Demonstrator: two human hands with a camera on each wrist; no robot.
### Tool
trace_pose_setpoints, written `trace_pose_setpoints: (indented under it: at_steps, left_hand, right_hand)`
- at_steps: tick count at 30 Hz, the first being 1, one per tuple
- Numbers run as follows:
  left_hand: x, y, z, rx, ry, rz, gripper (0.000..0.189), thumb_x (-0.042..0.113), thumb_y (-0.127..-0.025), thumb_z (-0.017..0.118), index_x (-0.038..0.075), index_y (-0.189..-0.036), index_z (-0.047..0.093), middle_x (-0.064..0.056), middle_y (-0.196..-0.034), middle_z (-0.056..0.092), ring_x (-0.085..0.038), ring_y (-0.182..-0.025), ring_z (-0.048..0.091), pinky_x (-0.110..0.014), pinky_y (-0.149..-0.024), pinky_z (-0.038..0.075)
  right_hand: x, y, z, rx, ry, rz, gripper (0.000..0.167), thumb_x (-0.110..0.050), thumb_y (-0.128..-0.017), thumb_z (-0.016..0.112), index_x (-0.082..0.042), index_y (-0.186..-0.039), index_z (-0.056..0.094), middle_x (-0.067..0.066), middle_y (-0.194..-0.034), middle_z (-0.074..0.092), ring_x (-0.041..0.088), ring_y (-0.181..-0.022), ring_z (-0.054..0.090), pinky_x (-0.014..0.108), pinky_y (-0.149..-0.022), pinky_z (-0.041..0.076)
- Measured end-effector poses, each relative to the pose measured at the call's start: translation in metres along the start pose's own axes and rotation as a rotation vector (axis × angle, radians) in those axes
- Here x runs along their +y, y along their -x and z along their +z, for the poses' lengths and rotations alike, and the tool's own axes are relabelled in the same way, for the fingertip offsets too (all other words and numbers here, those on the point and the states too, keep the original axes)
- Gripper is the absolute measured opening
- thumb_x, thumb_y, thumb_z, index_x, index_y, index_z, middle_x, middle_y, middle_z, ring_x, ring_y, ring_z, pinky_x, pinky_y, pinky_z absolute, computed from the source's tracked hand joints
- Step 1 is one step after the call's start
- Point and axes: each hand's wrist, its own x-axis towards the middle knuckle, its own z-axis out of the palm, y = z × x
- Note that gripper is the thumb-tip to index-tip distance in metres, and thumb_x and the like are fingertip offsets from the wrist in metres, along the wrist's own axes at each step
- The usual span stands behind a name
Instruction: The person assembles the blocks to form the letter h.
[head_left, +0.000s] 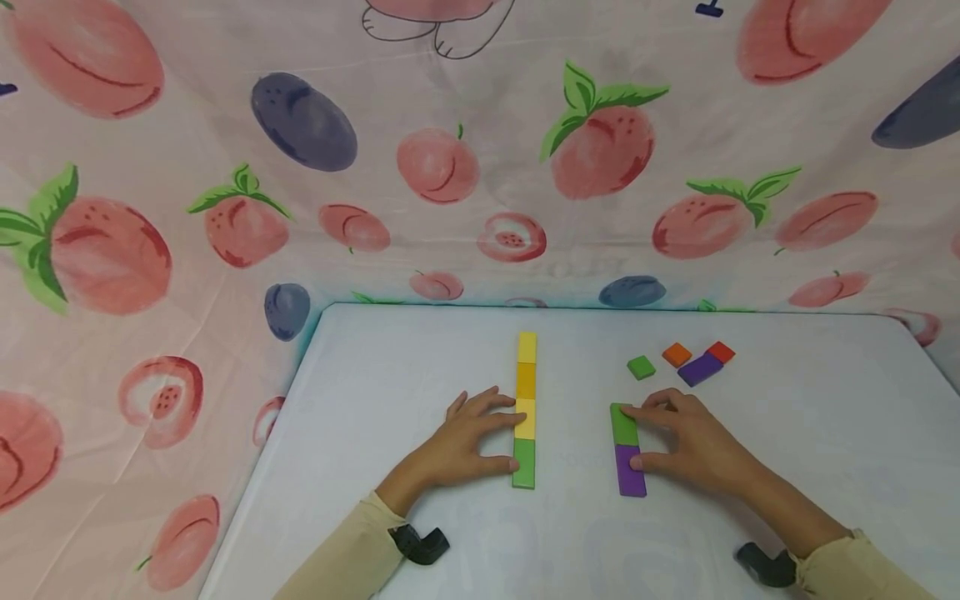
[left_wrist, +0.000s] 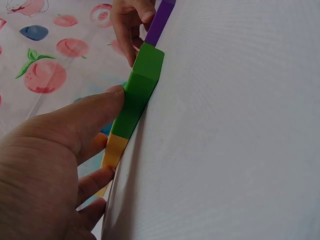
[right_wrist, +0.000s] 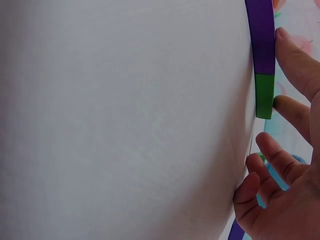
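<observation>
A straight upright row of blocks lies on the table, made of a yellow block (head_left: 527, 347), an orange-yellow block (head_left: 527, 381), another yellow block (head_left: 524, 427) and, nearest, a green block (head_left: 523, 471). Along its left side my left hand (head_left: 472, 437) has spread fingers, thumb at the green block and index finger at the nearer yellow one. To the right, a shorter row joins a second green block (head_left: 623, 429) end to end with a purple block (head_left: 630, 483). My right hand (head_left: 693, 446) touches it from the right, index finger at the green block, thumb at the purple block.
Behind my right hand lie a small green block (head_left: 641, 367), an orange block (head_left: 677, 355), a purple block (head_left: 701, 369) and a red block (head_left: 722, 352). The white table (head_left: 360, 375) ends at a fruit-patterned cloth (head_left: 465, 100) at the back and left.
</observation>
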Motion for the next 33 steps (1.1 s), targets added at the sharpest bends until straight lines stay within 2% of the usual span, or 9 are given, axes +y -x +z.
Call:
trace_pose_setpoints:
  at_steps: [24, 33]
  left_hand:
    - [-0.0013, -0.0011, -0.0001, 0.004, -0.006, 0.015, 0.061, 0.046, -0.089, 0.076, 0.026, -0.145, 0.060, 0.001, -0.155, 0.046, -0.024, -0.158, 0.021, -0.060, -0.126, 0.003]
    - [-0.0028, -0.0003, 0.0020, 0.003, -0.017, -0.001, 0.061, 0.047, -0.089, 0.076, 0.028, -0.145, 0.059, 0.003, -0.155, 0.046, -0.022, -0.158, 0.021, -0.058, -0.127, 0.003]
  right_hand:
    - [-0.0011, 0.0007, -0.0021, -0.007, -0.001, 0.013, 0.074, -0.057, -0.076, 0.084, -0.027, -0.140, 0.064, 0.002, -0.124, 0.057, 0.027, -0.119, 0.053, 0.051, -0.096, 0.053]
    - [-0.0014, 0.0006, -0.0019, -0.011, -0.021, 0.014, 0.074, -0.058, -0.075, 0.084, -0.026, -0.139, 0.065, 0.002, -0.124, 0.057, 0.028, -0.119, 0.053, 0.053, -0.097, 0.053]
